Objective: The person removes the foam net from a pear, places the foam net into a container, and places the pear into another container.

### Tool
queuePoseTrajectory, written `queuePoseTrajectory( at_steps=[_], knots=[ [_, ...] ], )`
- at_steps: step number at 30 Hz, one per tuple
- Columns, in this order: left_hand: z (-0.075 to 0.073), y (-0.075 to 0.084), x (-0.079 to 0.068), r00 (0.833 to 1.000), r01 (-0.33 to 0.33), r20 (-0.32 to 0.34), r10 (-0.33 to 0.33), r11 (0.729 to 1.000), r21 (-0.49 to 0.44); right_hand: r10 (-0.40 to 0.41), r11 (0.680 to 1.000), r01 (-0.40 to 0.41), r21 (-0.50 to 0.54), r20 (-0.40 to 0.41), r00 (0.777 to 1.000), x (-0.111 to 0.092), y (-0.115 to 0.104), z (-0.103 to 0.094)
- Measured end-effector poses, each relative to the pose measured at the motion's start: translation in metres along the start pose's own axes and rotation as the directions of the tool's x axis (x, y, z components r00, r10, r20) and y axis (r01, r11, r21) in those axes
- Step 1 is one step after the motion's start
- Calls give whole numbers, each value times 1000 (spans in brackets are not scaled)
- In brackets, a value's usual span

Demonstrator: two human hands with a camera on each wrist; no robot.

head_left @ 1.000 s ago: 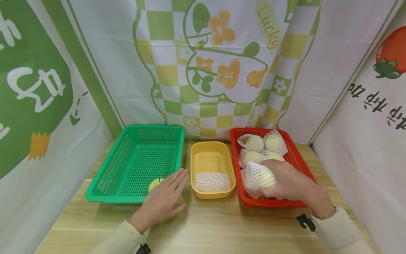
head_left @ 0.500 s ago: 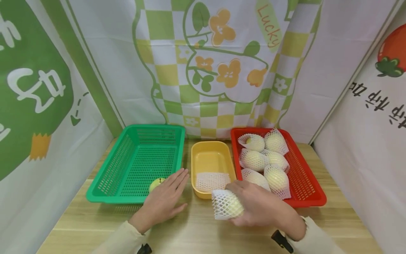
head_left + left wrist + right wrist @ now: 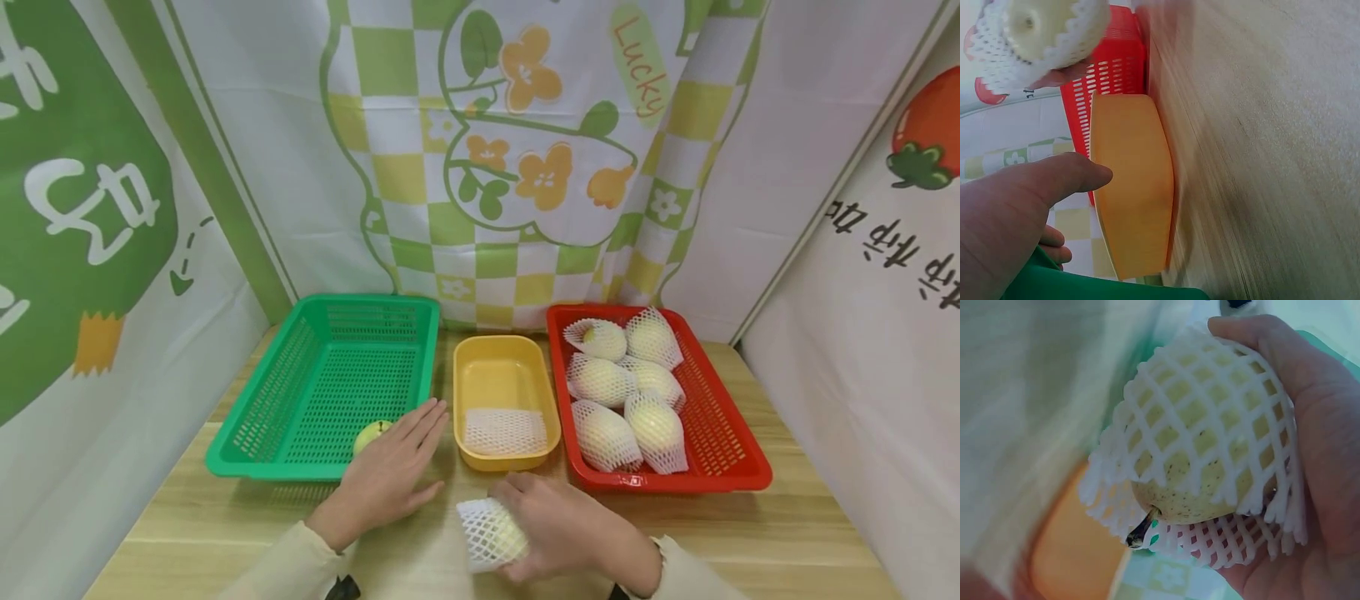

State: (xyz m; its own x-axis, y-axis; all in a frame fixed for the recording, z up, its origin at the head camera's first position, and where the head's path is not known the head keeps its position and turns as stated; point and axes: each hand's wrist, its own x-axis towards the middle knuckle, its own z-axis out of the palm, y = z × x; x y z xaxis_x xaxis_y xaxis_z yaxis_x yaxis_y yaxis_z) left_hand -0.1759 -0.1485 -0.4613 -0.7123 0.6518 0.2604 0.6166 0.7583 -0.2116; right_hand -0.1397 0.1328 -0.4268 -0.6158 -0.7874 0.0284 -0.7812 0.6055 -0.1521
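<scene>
My right hand [image 3: 558, 525] grips a pear [image 3: 1191, 469] wrapped in a white foam net sleeve [image 3: 1210, 406], held over the table in front of the yellow tub [image 3: 498, 379]. The pear's dark stem pokes out at the sleeve's open end in the right wrist view. My left hand [image 3: 390, 475] lies with fingers straight on the near right corner of the green basket [image 3: 255, 475]. A bare yellow-green fruit [image 3: 370, 435] sits in that basket, partly hidden behind the left hand. An empty foam net [image 3: 505, 431] lies flat in the tub.
The red basket [image 3: 742, 479] on the right holds several fruits [image 3: 602, 379] in foam nets. All three containers stand side by side on the wooden table [image 3: 420, 567]. A printed curtain [image 3: 540, 275] hangs right behind them, with fabric walls at both sides.
My right hand has lifted the netted pear out of the red basket and brought it left and toward me, to the front of the yellow tub. The left hand stays put.
</scene>
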Motion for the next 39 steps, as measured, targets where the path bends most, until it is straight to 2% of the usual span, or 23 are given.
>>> queuePoseTrajectory(
  at_steps=[8,13,15,17,19,21,23,25,29,32,35,39],
  knots=[
    [0,0,-1,1000,5,1,-5,1000,-4,46,997,-48,66,31,998,6,2,24],
    [-2,0,-1,1000,4,-18,-4,999,-33,83,994,-87,67,64,994,8,5,34],
    [-3,1,-1,998,-9,-58,6,998,-63,88,994,-92,66,70,994,8,6,37],
    [-5,5,-2,991,-51,-127,40,995,-88,85,994,-90,66,66,994,7,6,38],
    [-8,10,-4,971,-127,-216,99,984,-122,77,995,-81,64,62,995,7,7,39],
    [-13,18,-8,942,-212,-297,157,964,-163,75,995,-80,67,67,995,7,7,39],
    [-17,25,-12,918,-279,-347,192,934,-222,79,994,-85,73,81,994,8,7,39],
    [-21,31,-17,911,-306,-367,189,905,-294,90,992,-99,82,101,991,9,7,38],
    [-23,36,-25,926,-280,-358,122,857,-433,126,986,-139,92,134,983,9,7,37],
    [-21,36,-29,944,-256,-316,92,808,-531,156,978,-175,111,163,974,9,8,36],
    [-15,34,-34,960,-249,-255,111,752,-610,176,971,-202,130,188,966,7,8,36],
    [-2,34,-37,969,-247,-189,161,708,-662,182,968,-209,138,188,965,6,7,37]
  ],
)
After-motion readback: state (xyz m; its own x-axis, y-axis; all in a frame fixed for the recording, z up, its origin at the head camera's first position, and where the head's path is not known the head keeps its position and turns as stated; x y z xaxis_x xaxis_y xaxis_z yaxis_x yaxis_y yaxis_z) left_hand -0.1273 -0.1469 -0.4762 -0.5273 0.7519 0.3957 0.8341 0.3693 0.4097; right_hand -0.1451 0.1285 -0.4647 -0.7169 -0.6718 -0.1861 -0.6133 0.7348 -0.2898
